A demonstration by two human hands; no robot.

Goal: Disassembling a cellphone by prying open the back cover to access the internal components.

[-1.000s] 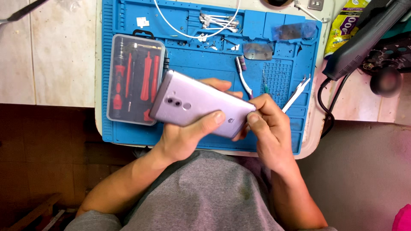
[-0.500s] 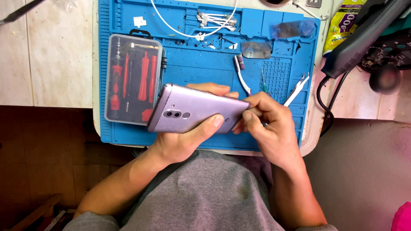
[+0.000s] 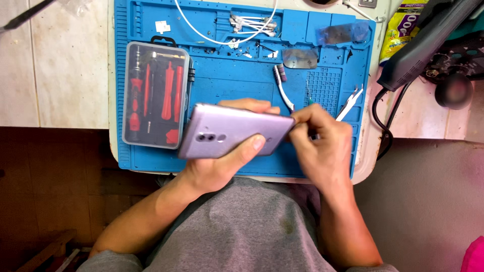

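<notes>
1. The phone [image 3: 232, 132] is held back-up above the blue mat [image 3: 237, 85], clear of the counter [image 3: 70, 65].
2. The left hand [image 3: 222, 163] grips it around the edges.
3. The right hand [image 3: 320, 146] is pinched closed at its right end, on what I cannot tell; best worked gently there with the phone held steady.
4. A tool case [image 3: 156, 94] lies just left.

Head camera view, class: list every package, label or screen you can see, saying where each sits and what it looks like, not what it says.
Pouch: top right, off the blue mat; yellow and green with purple.
Tool case: left on the mat; clear rectangular box, red tools inside.
White label: small, mat's top left.
No lit screen shows.
</notes>
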